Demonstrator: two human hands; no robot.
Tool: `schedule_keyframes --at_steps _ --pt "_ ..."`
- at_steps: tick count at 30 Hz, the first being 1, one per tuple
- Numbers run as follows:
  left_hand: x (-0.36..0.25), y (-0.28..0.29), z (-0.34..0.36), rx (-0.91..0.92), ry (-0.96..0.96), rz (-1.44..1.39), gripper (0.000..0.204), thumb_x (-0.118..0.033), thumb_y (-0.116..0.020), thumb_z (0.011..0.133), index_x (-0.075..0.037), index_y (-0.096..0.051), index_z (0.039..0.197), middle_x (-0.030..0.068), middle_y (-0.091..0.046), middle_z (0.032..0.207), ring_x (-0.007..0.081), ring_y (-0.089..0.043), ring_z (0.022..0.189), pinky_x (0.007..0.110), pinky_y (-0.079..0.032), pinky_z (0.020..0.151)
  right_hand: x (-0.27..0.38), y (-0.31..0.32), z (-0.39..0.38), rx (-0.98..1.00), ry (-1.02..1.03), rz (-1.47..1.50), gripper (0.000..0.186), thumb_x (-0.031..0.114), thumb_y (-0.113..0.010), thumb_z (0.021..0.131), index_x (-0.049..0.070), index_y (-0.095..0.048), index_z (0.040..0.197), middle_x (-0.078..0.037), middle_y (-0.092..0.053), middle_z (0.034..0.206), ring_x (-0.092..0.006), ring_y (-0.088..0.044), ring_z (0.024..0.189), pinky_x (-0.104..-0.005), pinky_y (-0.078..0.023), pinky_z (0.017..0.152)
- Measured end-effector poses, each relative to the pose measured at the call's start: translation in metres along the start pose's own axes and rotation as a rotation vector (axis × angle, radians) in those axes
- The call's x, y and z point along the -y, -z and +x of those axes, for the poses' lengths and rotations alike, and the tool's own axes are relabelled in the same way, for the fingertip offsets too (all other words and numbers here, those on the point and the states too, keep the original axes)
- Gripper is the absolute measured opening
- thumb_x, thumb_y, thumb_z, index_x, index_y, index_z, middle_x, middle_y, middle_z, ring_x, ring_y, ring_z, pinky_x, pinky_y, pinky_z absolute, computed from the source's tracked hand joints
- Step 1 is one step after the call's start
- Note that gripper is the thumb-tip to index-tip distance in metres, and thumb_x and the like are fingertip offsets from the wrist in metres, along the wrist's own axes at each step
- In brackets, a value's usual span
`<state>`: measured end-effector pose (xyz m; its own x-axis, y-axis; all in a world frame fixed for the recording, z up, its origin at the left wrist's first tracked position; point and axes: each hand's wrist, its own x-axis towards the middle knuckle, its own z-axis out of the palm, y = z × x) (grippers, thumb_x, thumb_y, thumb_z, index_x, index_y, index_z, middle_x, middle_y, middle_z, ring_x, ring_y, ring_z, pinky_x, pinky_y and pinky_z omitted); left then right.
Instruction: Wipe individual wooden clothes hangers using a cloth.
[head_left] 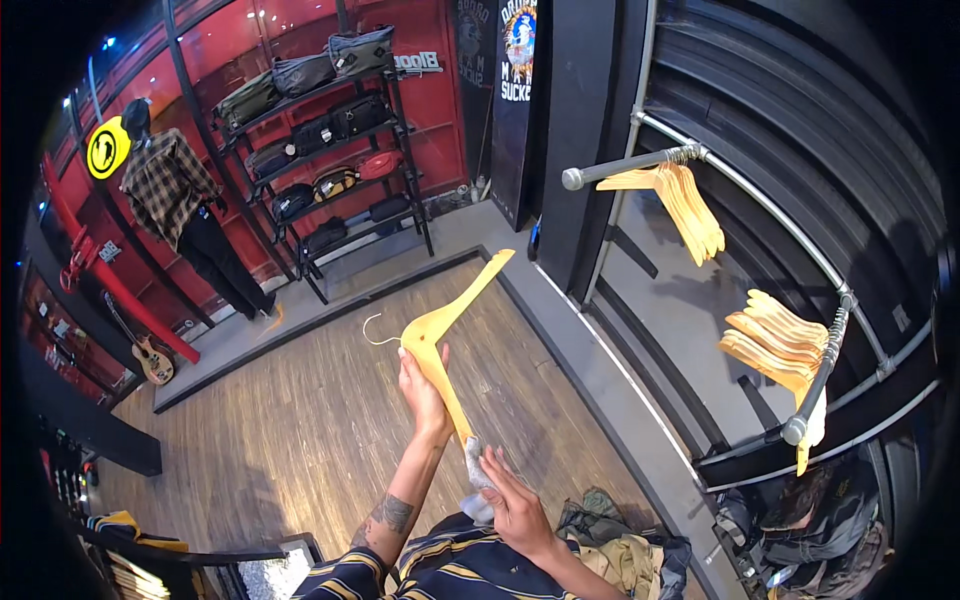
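Observation:
A pale wooden hanger point(436, 326) with a thin metal hook is held up in front of me, tilted so one arm points up and right. My left hand point(424, 392) is closed around it just below the hook. At the hanger's lower end, a grey cloth point(478, 468) wraps over the wood. My right hand point(516, 502) presses the cloth against that end, its fingers close together; the thumb side is partly hidden.
Wooden hangers hang on a pipe rail point(625, 168) at the right, and more hangers point(775, 335) on its nearer arm. Piled clothes point(620, 545) lie beside me, bags point(820, 520) at the lower right. A bag shelf point(320, 130) and a dressed mannequin point(180, 195) stand at the far left.

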<state>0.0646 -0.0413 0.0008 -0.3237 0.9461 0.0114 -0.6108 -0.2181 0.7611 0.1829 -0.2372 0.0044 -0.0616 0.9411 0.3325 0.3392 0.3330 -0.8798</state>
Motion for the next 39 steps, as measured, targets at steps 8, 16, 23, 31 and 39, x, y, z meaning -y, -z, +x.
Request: schedule_keyframes --at_steps 8,16,23,31,39 --pt "0.015 -0.003 -0.035 0.066 0.125 0.195 0.053 -0.044 -0.035 0.109 0.001 -0.055 0.130 0.0098 -0.065 0.121 0.0187 -0.064 0.107 0.031 -0.053 0.093 -0.022 0.001 0.020 -0.101 0.015 0.036 0.043 0.005 -0.052 0.099 0.000 -0.050 0.142 -0.021 -0.049 0.147 -0.0411 -0.036 0.143 -0.0469 -0.033 0.116" --pt "0.042 -0.004 -0.097 0.333 0.202 0.345 0.049 -0.041 -0.035 0.110 0.001 -0.058 0.123 0.0050 -0.062 0.108 0.0110 -0.056 0.096 0.028 -0.047 0.085 -0.011 0.022 0.112 -0.563 0.298 -0.043 0.043 0.007 -0.048 0.100 -0.003 -0.050 0.142 -0.023 -0.049 0.147 -0.0396 -0.032 0.146 -0.0502 -0.023 0.120" --pt "0.043 0.023 -0.087 0.282 0.352 0.395 0.052 -0.045 -0.034 0.109 0.001 -0.057 0.120 0.0063 -0.063 0.107 0.0136 -0.061 0.093 0.031 -0.050 0.086 -0.046 0.052 0.126 -0.093 0.477 -0.701 0.038 0.026 -0.059 0.097 0.010 -0.062 0.132 -0.004 -0.063 0.135 -0.0245 -0.051 0.135 -0.0505 -0.027 0.117" --pt "0.021 0.007 -0.085 0.377 0.331 0.302 0.062 -0.048 -0.034 0.108 0.008 -0.054 0.126 0.0146 -0.064 0.121 0.0228 -0.066 0.109 0.034 -0.051 0.101 -0.103 0.164 0.161 -0.632 0.132 -0.715 0.029 0.020 -0.052 0.102 0.006 -0.067 0.123 -0.011 -0.065 0.130 -0.0291 -0.053 0.132 -0.0561 -0.023 0.118" --pt "0.062 -0.015 -0.071 0.290 0.209 0.325 0.053 -0.044 -0.037 0.109 0.003 -0.058 0.125 0.0067 -0.066 0.108 0.0135 -0.062 0.093 0.029 -0.049 0.086 -0.093 0.067 0.148 -0.261 0.125 -0.238 0.033 0.013 -0.047 0.104 0.008 -0.063 0.132 -0.012 -0.060 0.139 -0.0315 -0.040 0.144 -0.0499 -0.014 0.122"
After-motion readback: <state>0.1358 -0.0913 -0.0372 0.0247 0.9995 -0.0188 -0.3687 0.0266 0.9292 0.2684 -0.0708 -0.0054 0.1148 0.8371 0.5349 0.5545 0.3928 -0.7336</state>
